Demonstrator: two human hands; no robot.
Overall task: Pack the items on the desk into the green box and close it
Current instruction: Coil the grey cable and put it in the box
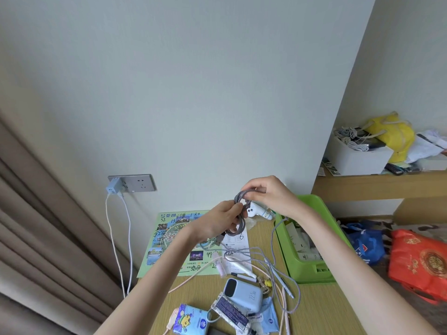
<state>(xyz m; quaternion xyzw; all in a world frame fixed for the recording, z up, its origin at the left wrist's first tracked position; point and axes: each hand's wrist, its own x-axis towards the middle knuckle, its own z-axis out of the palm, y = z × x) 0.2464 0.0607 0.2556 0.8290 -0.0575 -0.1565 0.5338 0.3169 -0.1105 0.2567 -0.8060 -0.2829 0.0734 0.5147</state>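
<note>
You're coiling a speckled grey braided cable (239,215) over a light wood-grain desk (314,308). There's the bright green box (312,269), a pale green map sheet (174,243) with black scribbles, a pale blue power bank (244,294), and a blue cartoon-printed tissue pack (191,319).

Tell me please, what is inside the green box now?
Inside the green box lie white papers or leaflets; print too small to read. The right hand and its forearm cover part of the inside, so more may lie there unseen.
</note>
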